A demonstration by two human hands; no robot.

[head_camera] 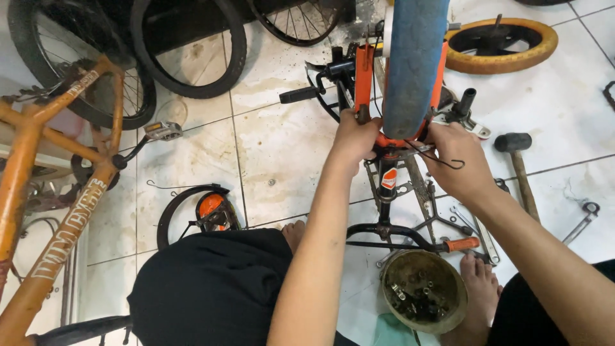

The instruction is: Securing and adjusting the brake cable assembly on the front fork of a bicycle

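Nearest the person, at six o'clock, a round tin of bolts point(424, 289) sits by a bare foot. Further out, both hands work at the upturned orange bicycle fork point(365, 74) — left hand point(354, 138) clamped on its leg, right hand point(456, 160) closed around the crown. A hammer point(517, 163) lies at three o'clock; beyond, a blue tyre point(415, 61) rises at twelve.

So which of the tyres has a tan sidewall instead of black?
The small loose wheel lying flat on the tiles at top right; the others are black, or blue on the one between the hands.
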